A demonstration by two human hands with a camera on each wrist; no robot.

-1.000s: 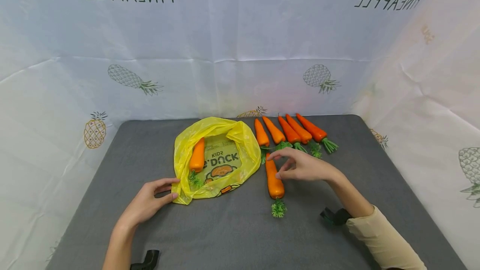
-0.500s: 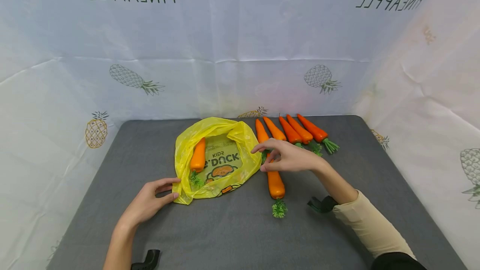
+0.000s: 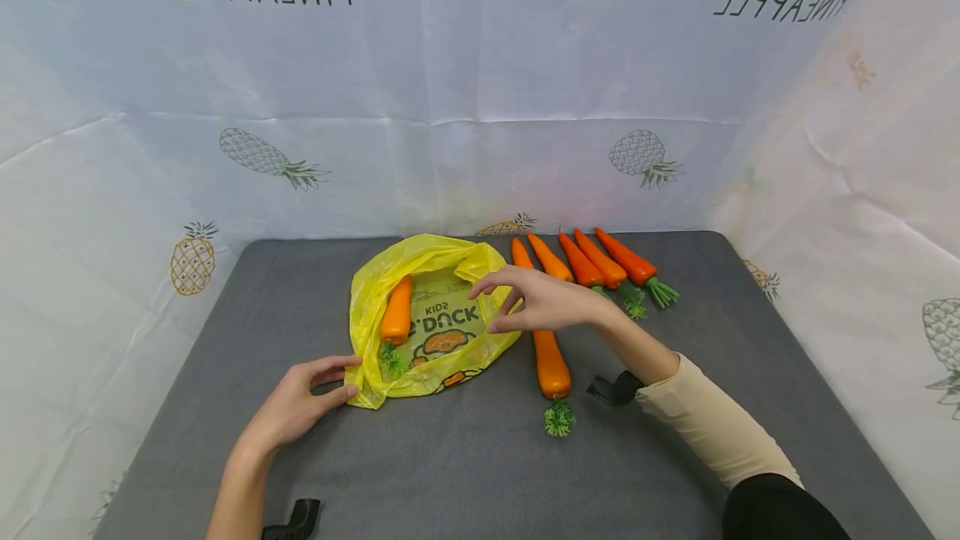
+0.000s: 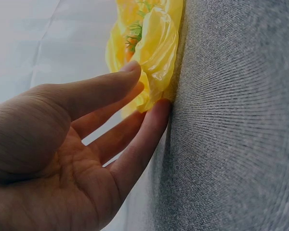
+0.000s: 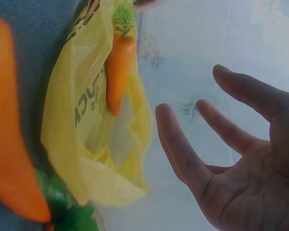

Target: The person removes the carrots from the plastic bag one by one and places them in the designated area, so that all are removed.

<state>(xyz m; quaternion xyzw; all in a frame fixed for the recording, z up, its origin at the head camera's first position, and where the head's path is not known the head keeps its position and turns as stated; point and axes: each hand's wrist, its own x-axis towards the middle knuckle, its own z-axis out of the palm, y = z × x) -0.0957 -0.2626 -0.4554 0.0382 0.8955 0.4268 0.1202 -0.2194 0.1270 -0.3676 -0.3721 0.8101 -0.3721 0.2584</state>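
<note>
A yellow plastic bag [image 3: 487,342] lies with its mouth spread wide, and an orange carrot [image 3: 397,312] with a green top rests inside it. At the bag's near left corner, my left hand [image 3: 296,401] holds the edge between thumb and fingers, as the left wrist view also shows. My right hand [image 3: 536,300] is over the bag's right rim, fingers loosely bent and apart, holding nothing. Under it a second carrot [image 3: 552,367] lies on the table, its tip hidden by the hand. In the right wrist view the right hand [image 5: 245,159] has nothing between thumb and fingers.
Several more carrots [image 3: 581,261] lie in a slanted row at the back right of the grey table [image 3: 450,473]. The nearest tops are partly behind my right hand. A white cloth [image 3: 480,165] with pineapple prints hangs behind and beside the table.
My right hand has moved left from above the near carrot to over the bag's right rim. My left hand, the bag and the carrots stay where they were.
</note>
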